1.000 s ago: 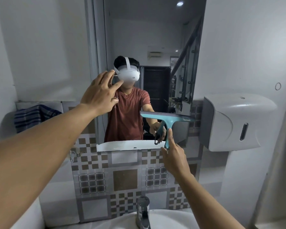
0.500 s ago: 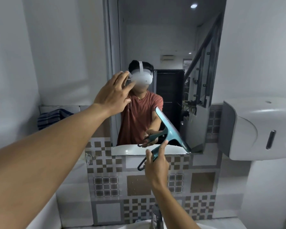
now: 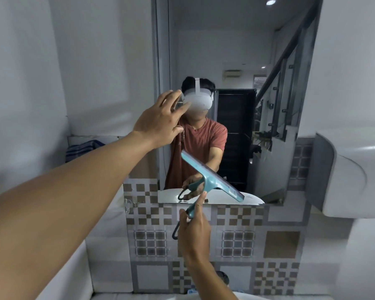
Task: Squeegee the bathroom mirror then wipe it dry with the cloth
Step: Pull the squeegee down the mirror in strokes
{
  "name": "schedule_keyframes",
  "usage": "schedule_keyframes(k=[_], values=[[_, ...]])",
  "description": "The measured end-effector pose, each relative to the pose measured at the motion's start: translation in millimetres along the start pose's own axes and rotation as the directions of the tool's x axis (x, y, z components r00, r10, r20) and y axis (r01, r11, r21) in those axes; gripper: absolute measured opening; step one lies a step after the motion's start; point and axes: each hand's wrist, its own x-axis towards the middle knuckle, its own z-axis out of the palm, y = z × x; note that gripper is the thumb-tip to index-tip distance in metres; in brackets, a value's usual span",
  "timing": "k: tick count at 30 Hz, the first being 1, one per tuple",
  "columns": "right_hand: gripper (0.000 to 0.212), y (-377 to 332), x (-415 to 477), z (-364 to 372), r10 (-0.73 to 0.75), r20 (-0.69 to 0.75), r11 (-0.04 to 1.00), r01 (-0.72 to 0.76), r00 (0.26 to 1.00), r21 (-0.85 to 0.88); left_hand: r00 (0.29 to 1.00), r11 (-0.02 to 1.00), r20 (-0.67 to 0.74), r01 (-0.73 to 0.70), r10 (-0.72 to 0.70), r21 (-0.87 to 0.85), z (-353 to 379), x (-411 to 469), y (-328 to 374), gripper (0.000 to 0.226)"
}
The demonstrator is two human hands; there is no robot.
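Observation:
The tall bathroom mirror (image 3: pixel 236 50) hangs on the wall ahead and reflects a person in a red shirt. My right hand (image 3: pixel 194 234) grips the handle of a teal squeegee (image 3: pixel 212 179); its blade is tilted, sloping down to the right across the mirror's lower edge. My left hand (image 3: pixel 160 122) is stretched out with fingers spread, flat against or just in front of the mirror's left part. A striped blue cloth (image 3: pixel 82 148) lies on a ledge at the left wall, apart from both hands.
A white wall dispenser (image 3: pixel 351 172) juts out at the right, close to the mirror's edge. Patterned grey and brown tiles (image 3: pixel 236 241) cover the wall below the mirror. The tap top (image 3: pixel 223 277) and white basin rim show at the bottom.
The squeegee blade went from level to tilted, its right end swinging down. My right hand dropped lower and left. The view shifted left, and my left hand stayed at the mirror.

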Motion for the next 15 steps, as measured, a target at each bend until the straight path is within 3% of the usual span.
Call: schedule_keyframes(k=[10,15], values=[[0.086,4,1,-4,0.005,0.025,0.998,-0.003,1.000,-0.057,1.000,1.000,-0.022,-0.002,0.002,-0.004,1,1,1,0.075],[0.085,3,-1,-16,-0.019,0.148,0.979,0.048,0.989,-0.196,0.999,1.000,-0.034,0.003,-0.003,-0.013,2,0,1,0.074]])
